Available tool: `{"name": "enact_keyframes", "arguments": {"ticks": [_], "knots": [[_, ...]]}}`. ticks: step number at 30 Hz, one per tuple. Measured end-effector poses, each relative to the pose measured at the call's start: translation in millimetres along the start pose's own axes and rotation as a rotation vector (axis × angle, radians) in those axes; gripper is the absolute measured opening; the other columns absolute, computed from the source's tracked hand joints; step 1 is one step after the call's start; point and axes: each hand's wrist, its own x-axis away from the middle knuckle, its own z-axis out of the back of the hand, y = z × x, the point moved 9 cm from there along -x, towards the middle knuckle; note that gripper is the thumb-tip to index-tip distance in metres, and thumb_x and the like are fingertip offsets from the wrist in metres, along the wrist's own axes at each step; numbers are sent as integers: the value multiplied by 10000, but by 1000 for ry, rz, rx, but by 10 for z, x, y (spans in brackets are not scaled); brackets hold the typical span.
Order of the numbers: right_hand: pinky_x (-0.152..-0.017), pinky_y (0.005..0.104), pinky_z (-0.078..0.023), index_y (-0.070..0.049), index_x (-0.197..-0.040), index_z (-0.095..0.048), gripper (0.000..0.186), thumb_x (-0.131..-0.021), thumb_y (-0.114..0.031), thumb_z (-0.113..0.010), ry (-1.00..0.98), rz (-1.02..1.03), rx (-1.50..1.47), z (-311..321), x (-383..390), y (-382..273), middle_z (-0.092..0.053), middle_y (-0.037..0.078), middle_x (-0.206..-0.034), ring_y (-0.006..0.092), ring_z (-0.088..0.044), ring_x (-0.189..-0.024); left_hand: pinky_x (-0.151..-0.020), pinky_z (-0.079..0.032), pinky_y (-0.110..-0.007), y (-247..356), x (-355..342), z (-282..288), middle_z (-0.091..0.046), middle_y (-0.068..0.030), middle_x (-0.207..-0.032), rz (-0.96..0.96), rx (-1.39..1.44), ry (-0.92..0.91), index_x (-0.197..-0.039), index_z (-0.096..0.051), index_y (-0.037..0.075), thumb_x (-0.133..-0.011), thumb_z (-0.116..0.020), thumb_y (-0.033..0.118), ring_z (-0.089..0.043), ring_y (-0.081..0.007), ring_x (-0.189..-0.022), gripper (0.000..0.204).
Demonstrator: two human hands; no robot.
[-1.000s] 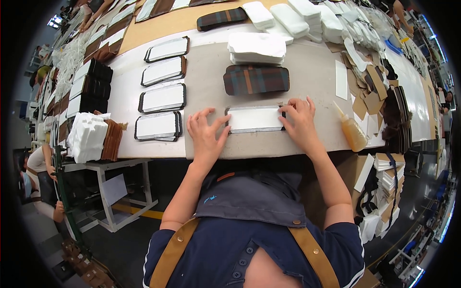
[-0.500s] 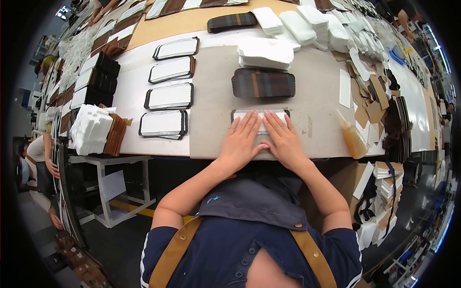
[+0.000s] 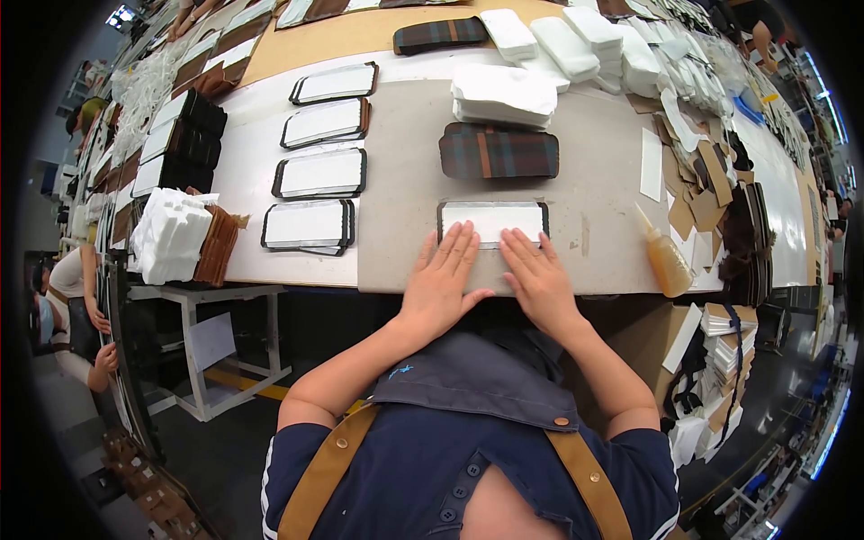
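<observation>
Grey matting covers the central section of the worktable. On it, near the front edge, lies a flat white panel with a dark border. Its long axis runs left to right, crosswise to the fingers. The panel lies directly forward of both hands, its near long side beneath the fingertips.

The left hand is laid out flat, fingers extended and together, tips left of the panel's middle. The right hand mirrors it, with tips right of the middle. Neither hand grasps anything; both appear to rest on the panel. Neither is clearly nearer, though the left fingertips reach slightly farther across. Contact pressure cannot be determined.

Beyond the panel, a plaid piece lies just in front of a white stack. An amber bottle stands tilted or lies well to the right; which cannot be determined.
</observation>
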Motion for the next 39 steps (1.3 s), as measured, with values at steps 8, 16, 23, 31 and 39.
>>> {"name": "enact_keyframes", "arguments": {"ticks": [8,16,23,31,39], "knots": [[-1162,500,-434,-43,-1158,-733,203,-959,-46,-689,316,-149,-142,339,46,422,-756,102,-1176,269,-700,-1160,-1269,-195,-581,-310,19,298,-552,-92,-1559,38,41,195,-1431,-610,31,-947,-730,375,-364,-335,-1538,606],[-1014,433,-452,-46,-1045,-752,121,-928,-49,-725,409,-140,-78,491,-164,614,-761,74,-955,266,-682,-956,-1246,-179,-606,-414,-32,401,-656,-69,-1437,100,29,318,-1314,-703,61,-981,-705,304,-517,-337,-1371,412],[-950,420,-389,-70,-955,-707,85,-928,-137,-750,403,-391,-101,437,-279,1072,-634,60,-1008,272,-575,-1013,-1115,-368,-438,-951,-40,552,-660,-99,-1323,326,497,506,-1196,-754,81,-1033,-619,181,-562,-319,-1231,234],[-989,427,-374,-69,-933,-652,144,-901,-136,-775,380,-381,-102,326,-265,1098,-604,85,-1074,301,-552,-1066,-1042,-348,-438,-904,-18,424,-609,-66,-1192,344,275,511,-1233,-733,122,-945,-745,266,-504,-284,-1174,322],[-1010,400,-377,-50,-958,-606,143,-953,-119,-731,575,-145,-241,711,-135,569,-616,112,-1053,305,-559,-1028,-1039,-373,-395,-907,-112,391,-648,-56,-1170,305,386,479,-1177,-722,68,-905,-805,271,-537,-247,-1153,349]]}}
